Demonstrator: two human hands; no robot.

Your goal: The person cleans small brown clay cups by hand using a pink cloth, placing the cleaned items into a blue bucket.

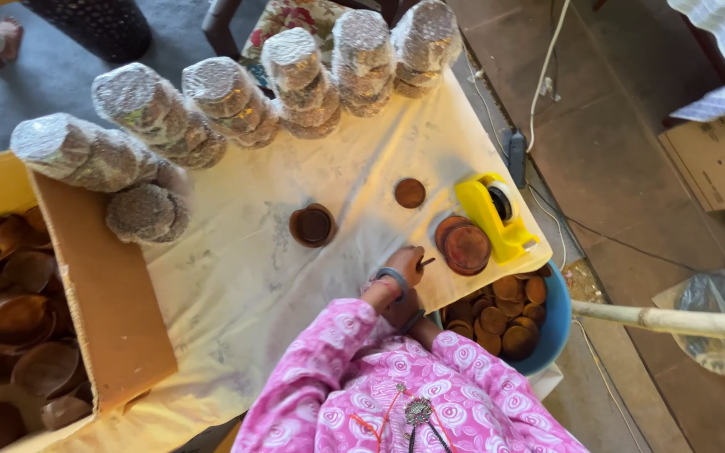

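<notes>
- Hands sit stacked at the near table edge: your left hand (404,264) lies uppermost, fingers curled together and pinching a small dark piece toward the stack of brown discs (464,246); your right hand (402,308) lies beneath it, finger state not discernible.
- Blue basin (557,319), just right of the hands, holds loose brown discs within reach.
- Discs appear round, flat, dark brown, matte.
- Yellow tape dispenser (492,213) stands touching the stack.
- Brown cup (312,225) and single disc (409,193) rest on the cloth.
- Wrapped stacks (299,80) line the far edge, clear of the working area.
</notes>
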